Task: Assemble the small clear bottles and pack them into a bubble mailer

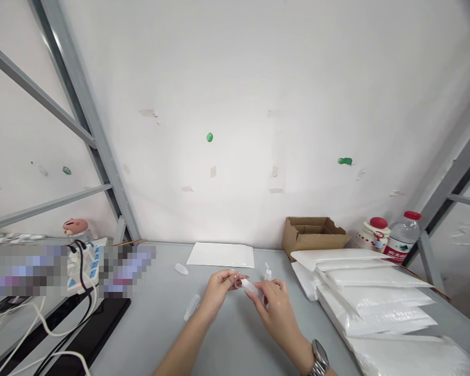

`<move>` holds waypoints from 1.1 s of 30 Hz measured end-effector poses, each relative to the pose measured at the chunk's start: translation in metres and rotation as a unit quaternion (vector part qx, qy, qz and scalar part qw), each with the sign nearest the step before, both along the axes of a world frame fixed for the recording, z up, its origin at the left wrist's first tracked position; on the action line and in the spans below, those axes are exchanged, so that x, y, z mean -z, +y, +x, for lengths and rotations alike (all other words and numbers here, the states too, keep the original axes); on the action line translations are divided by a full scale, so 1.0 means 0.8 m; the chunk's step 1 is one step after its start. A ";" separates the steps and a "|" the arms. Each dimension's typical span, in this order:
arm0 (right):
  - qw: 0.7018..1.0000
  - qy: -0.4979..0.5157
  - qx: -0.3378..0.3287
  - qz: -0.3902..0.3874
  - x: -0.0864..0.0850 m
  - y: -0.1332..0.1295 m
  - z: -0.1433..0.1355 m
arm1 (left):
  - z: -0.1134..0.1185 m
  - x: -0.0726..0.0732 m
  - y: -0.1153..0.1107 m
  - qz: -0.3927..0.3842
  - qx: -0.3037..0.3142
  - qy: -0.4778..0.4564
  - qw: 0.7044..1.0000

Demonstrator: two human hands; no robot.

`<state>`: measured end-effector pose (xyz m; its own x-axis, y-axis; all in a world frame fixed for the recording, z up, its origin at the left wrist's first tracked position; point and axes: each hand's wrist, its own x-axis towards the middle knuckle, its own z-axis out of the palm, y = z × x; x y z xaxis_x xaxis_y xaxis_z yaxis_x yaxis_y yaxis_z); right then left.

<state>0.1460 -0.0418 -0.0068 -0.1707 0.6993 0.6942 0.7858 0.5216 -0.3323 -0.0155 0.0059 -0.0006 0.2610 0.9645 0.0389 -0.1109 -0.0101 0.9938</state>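
Both hands pinch one small clear tube: left hand [218, 285], right hand [274, 305], tube [250, 285]. Two more tubes [191, 307] lie loose on surface [160, 313]; mailer stack [376, 297] untouched.

1. Two hands: left hand [219, 284], right hand [276, 308], at 6 o'clock.
2. Four small clear vials [191, 307].
3. One cardboard box [313, 236], 3 o'clock.
4. Two bottles [403, 232].
5. One flat white sheet [221, 255], at 12 o'clock.
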 end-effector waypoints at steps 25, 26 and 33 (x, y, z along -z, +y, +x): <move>0.999 0.012 0.027 -0.024 0.004 0.003 0.000 | 0.002 0.000 0.000 -0.028 -0.048 -0.008 0.998; 0.999 0.012 0.028 -0.025 0.005 0.003 0.000 | 0.002 0.001 0.000 -0.030 -0.047 -0.005 0.998; 0.997 -0.004 0.013 -0.073 0.010 0.004 -0.001 | 0.004 -0.008 -0.003 -0.055 -0.016 0.028 0.998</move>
<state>0.1454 -0.0386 -0.0147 -0.1562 0.7968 0.5837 0.8019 0.4473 -0.3960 -0.0119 0.0033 0.0054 0.2297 0.9699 -0.0810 -0.0561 0.0963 0.9938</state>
